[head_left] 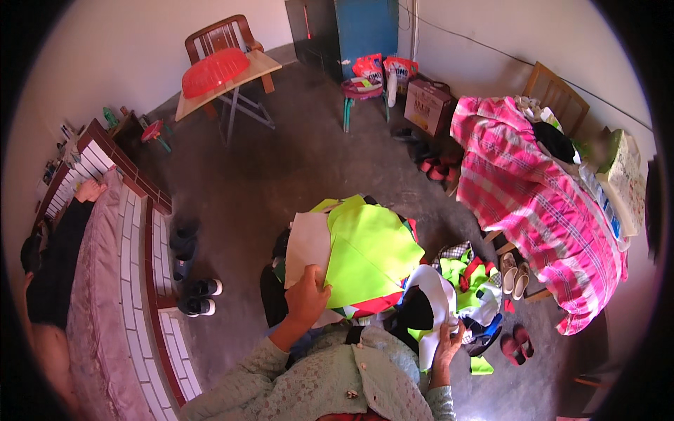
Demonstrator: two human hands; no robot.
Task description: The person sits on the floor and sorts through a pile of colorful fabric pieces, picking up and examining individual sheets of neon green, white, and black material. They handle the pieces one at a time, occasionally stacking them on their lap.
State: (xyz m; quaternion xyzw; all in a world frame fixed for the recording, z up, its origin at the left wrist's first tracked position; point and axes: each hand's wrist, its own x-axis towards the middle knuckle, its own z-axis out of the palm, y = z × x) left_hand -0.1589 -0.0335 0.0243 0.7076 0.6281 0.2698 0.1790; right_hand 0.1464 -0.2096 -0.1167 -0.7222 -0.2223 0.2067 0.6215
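A heap of cut fabric pieces lies in front of my lap. On top are a lime-yellow fabric piece [368, 245] and, at its left, a pale grey-white fabric piece [307, 242]. My left hand [309, 298] is closed at the lower edge of the pale piece, beside the lime one. At the right of my lap, my right hand [447, 345] pinches the edge of a white fabric piece [439, 291]. A black fabric piece [415, 309] lies against that white one. Red and green edges show below the lime piece.
Mixed scraps [474, 284] lie on the floor at the right, near beige shoes [514, 276] and red slippers [517, 344]. A pink plaid cloth [526, 189] covers furniture. Black-and-white shoes [201, 297] stand left; a person's leg [56, 259] rests on the tiled bed. A red basin [216, 72] tops a folding table.
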